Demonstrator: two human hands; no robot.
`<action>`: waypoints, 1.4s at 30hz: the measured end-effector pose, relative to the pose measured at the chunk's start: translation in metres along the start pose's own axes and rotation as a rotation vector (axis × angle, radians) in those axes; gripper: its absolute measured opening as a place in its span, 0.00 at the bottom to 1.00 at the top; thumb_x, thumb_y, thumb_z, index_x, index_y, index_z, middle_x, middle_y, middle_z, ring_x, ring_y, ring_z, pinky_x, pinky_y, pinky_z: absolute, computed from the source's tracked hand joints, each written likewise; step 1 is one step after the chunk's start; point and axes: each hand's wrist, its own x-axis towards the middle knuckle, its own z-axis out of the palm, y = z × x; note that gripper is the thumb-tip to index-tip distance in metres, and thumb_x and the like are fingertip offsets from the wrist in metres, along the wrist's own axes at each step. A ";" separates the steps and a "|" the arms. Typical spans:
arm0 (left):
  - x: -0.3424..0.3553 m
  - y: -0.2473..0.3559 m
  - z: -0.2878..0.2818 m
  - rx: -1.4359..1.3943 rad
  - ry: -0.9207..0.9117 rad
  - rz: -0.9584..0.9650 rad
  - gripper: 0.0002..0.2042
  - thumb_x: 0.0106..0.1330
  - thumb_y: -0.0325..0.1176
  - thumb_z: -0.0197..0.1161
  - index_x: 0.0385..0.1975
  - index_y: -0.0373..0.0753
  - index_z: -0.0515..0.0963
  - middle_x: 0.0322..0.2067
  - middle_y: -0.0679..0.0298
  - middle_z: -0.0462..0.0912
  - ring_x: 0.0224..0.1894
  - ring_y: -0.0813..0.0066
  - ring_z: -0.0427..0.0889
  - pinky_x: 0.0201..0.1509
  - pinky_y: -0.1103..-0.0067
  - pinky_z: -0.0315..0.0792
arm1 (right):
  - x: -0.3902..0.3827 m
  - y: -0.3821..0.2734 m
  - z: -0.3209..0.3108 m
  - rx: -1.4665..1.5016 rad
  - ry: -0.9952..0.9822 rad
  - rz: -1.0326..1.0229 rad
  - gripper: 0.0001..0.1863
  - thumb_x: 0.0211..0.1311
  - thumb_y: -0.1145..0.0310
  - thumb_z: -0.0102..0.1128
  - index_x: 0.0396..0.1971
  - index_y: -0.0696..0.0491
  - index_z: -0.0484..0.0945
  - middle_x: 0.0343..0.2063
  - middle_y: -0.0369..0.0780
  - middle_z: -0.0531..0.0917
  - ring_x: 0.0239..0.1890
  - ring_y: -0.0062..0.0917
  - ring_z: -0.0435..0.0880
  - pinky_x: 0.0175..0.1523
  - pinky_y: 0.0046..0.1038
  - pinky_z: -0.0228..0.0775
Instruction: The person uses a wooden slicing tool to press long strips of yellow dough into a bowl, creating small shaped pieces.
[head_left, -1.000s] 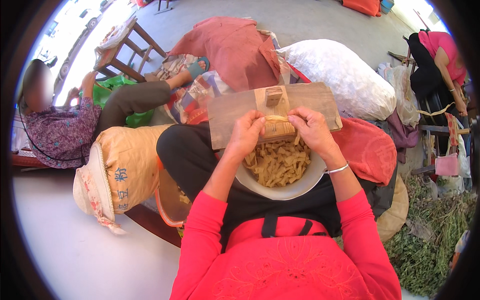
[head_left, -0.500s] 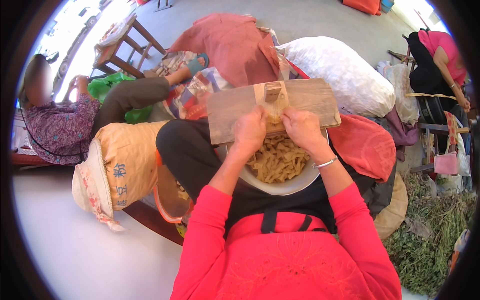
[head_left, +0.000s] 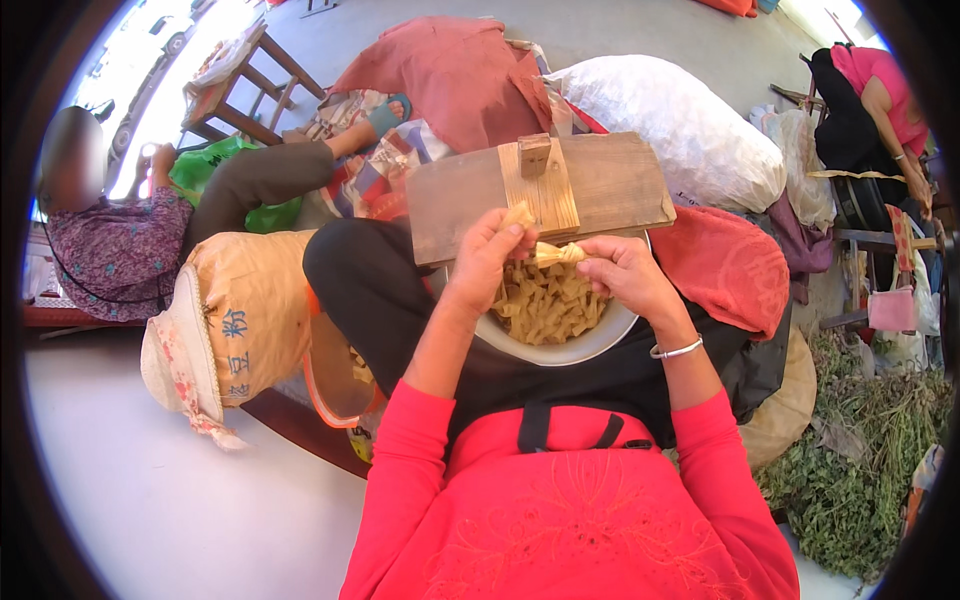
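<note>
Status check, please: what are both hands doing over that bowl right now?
Left hand and right hand pinch a small tan bundle between them. Below it, white bowl full of tan pieces; wooden board just beyond. Nothing blocking.

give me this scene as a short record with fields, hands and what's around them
left hand: pinches one end of a small tan bundle
right hand: grips the bundle's other end
below hands: white bowl full of tan pieces
behind hands: wooden board with a block
left side: tan sack
right side: green herbs
</note>
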 end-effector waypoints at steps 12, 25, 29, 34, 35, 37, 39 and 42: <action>-0.058 0.000 0.030 0.352 -0.182 -0.171 0.05 0.63 0.29 0.62 0.35 0.36 0.76 0.27 0.76 0.72 0.29 0.89 0.67 0.32 0.87 0.63 | -0.032 0.008 0.016 -0.634 -0.063 -0.524 0.10 0.57 0.68 0.62 0.21 0.56 0.75 0.18 0.44 0.74 0.24 0.39 0.76 0.29 0.35 0.66; -0.155 0.079 -0.058 1.198 0.848 0.262 0.11 0.71 0.30 0.49 0.41 0.31 0.76 0.32 0.59 0.78 0.34 0.69 0.77 0.40 0.77 0.71 | 0.058 0.050 0.046 -1.445 -0.380 -0.114 0.10 0.53 0.69 0.56 0.35 0.52 0.80 0.29 0.42 0.81 0.35 0.37 0.82 0.39 0.37 0.73; -0.192 0.048 -0.135 1.458 1.152 -0.122 0.12 0.70 0.36 0.50 0.42 0.36 0.78 0.37 0.55 0.81 0.39 0.54 0.79 0.43 0.67 0.72 | 0.097 0.104 0.090 -1.537 -0.480 -0.256 0.09 0.53 0.67 0.58 0.33 0.51 0.83 0.42 0.42 0.81 0.43 0.35 0.82 0.41 0.35 0.73; -0.204 0.002 -0.184 1.555 1.072 -0.523 0.12 0.68 0.38 0.53 0.42 0.39 0.78 0.42 0.55 0.80 0.45 0.53 0.78 0.48 0.64 0.71 | 0.097 0.139 0.103 -1.719 -0.489 -0.371 0.13 0.55 0.65 0.58 0.40 0.46 0.84 0.51 0.38 0.76 0.52 0.36 0.75 0.51 0.37 0.68; -0.206 -0.001 -0.183 1.583 1.025 -0.542 0.12 0.67 0.38 0.53 0.42 0.39 0.78 0.42 0.55 0.80 0.46 0.54 0.77 0.49 0.64 0.70 | 0.096 0.140 0.102 -1.705 -0.462 -0.401 0.12 0.54 0.66 0.58 0.38 0.45 0.84 0.50 0.38 0.77 0.52 0.36 0.75 0.52 0.38 0.68; -0.204 -0.005 -0.179 1.683 1.035 -0.375 0.11 0.67 0.36 0.54 0.42 0.38 0.78 0.43 0.55 0.79 0.49 0.53 0.75 0.52 0.64 0.69 | 0.103 0.137 0.093 -1.370 -0.336 -0.408 0.09 0.52 0.67 0.58 0.33 0.48 0.84 0.42 0.41 0.80 0.48 0.37 0.77 0.49 0.38 0.69; -0.195 0.008 -0.162 1.740 1.089 -0.230 0.11 0.67 0.34 0.54 0.42 0.36 0.78 0.43 0.55 0.79 0.49 0.52 0.74 0.52 0.64 0.69 | 0.098 0.118 0.087 -1.089 -0.310 -0.326 0.08 0.51 0.69 0.58 0.31 0.52 0.82 0.37 0.43 0.81 0.45 0.39 0.78 0.47 0.37 0.70; -0.184 0.040 -0.143 1.656 1.048 0.230 0.10 0.68 0.31 0.53 0.41 0.33 0.77 0.41 0.55 0.80 0.46 0.54 0.76 0.51 0.67 0.69 | 0.073 0.052 0.067 -0.800 -0.348 -0.275 0.08 0.49 0.73 0.58 0.30 0.60 0.79 0.33 0.46 0.80 0.40 0.40 0.79 0.45 0.35 0.70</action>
